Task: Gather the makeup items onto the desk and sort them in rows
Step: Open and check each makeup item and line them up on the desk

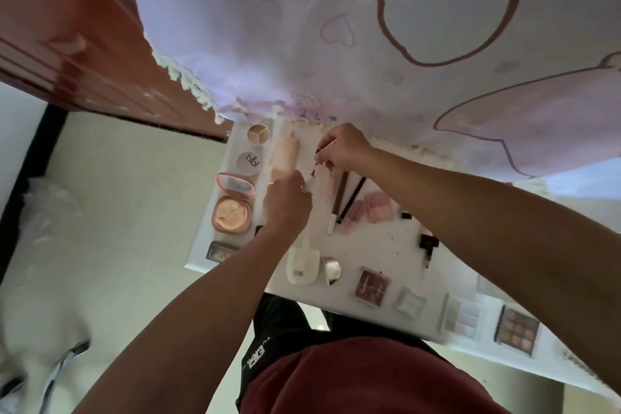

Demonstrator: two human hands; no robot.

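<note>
A white desk carries many makeup items. My right hand is at the far edge and pinches a small dark stick with a red tip. My left hand lies knuckles up just left of it, fingers curled down beside a peach tube; what it holds is hidden. On the left, in a column, are a round three-shade pan, a white round compact and an open pink powder compact. A brown pencil and a black pencil lie side by side.
Along the near edge lie a white tube, a silver cap, a red-brown quad, a clear case and two palettes. A pink printed blanket hangs over the far edge. A red-brown cabinet stands left.
</note>
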